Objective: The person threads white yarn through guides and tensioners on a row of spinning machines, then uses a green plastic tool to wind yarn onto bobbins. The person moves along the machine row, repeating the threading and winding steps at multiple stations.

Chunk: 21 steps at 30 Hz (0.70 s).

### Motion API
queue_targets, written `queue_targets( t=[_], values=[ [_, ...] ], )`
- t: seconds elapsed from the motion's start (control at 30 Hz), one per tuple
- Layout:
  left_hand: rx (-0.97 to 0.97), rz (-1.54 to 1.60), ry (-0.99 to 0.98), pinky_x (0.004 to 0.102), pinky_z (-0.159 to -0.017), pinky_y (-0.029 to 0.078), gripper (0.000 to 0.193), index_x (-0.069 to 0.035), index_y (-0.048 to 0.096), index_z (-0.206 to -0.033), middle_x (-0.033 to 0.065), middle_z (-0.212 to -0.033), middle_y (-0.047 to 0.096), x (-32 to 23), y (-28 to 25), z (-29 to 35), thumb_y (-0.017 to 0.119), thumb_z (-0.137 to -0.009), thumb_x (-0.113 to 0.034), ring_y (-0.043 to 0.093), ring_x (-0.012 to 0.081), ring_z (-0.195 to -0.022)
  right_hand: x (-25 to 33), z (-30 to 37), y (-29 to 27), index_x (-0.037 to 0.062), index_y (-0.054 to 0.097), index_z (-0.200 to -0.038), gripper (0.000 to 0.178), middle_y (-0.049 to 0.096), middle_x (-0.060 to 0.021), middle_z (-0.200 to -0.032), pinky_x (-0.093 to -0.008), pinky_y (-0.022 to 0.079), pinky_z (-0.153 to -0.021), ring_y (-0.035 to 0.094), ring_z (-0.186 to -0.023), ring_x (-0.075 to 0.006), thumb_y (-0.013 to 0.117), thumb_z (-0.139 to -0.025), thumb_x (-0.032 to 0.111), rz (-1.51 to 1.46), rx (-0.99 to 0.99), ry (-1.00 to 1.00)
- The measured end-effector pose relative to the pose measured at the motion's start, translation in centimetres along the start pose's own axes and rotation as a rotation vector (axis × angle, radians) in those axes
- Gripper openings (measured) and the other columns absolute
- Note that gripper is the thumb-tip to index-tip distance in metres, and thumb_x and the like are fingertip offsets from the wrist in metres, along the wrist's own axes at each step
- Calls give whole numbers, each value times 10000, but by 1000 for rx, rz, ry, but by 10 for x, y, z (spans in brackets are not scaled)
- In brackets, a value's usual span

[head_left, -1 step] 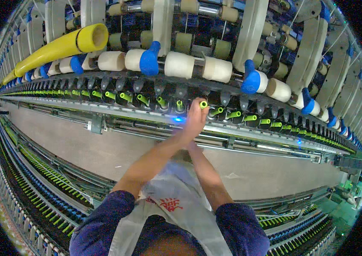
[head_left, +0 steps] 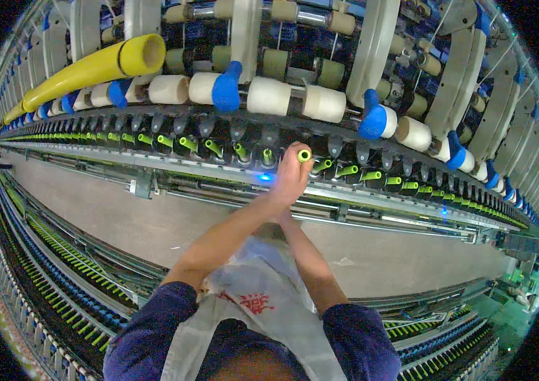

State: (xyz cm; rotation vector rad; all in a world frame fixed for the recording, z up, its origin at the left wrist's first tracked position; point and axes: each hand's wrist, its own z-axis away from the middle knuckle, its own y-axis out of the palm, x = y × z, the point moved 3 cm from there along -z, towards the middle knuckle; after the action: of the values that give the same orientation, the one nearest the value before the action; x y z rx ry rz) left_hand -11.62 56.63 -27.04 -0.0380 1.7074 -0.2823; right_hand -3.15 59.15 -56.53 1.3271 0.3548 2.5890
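While pale floor (head_left: pixel 396 251) runs between machine rows (head_left: pixel 266 98), left hand (head_left: pixel 290 178) has its grip closed on green tube (head_left: pixel 304 159); right hand hidden, can't tell.

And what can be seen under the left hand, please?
The right forearm runs forward and disappears beneath the left hand, at its wrist. The right hand is covered, so whether it holds anything cannot be seen.

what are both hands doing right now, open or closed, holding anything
Left hand: closed around a green tube.
Right hand: hidden from view, so open or closed cannot be told.
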Motion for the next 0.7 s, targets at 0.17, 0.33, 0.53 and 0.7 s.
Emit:
queue_targets(
  t=[0.17,0.33,0.53,0.7],
  values=[
    [106,802,72,419,-990,370,587,-98,291,-1286,56,-993,471,-59,-77,11,538,-782,75,490,210,-998,100,126,-9,85,584,-1039,208,598,-59,-978,-286,493,-634,569,-818,-134,580,-832,67,-28,-189,153],
    [95,1092,16,522,-956,438,583,-177,280,-1300,106,-1108,517,-83,-112,17,536,-831,58,485,355,-1178,240,215,26,68,388,-1359,556,652,-161,-1007,-283,510,-713,633,-846,-161,611,-863,182,-361,-187,-513],
    [151,1105,-35,492,-947,453,391,-110,349,-1290,231,-1262,487,-106,-114,23,489,-926,-76,527,389,-1124,310,256,85,-8,580,-1045,284,652,-114,-785,-248,456,-468,590,-532,-154,481,-941,237,85,-135,-558],
    [166,1034,-35,377,-894,496,329,-42,433,-1227,209,-1193,555,-113,-121,26,513,-908,-59,554,278,-1116,332,256,98,-58,594,-1106,485,573,-68,-902,-231,413,-660,532,-771,-104,408,-976,370,689,-259,-824]
  ],
)
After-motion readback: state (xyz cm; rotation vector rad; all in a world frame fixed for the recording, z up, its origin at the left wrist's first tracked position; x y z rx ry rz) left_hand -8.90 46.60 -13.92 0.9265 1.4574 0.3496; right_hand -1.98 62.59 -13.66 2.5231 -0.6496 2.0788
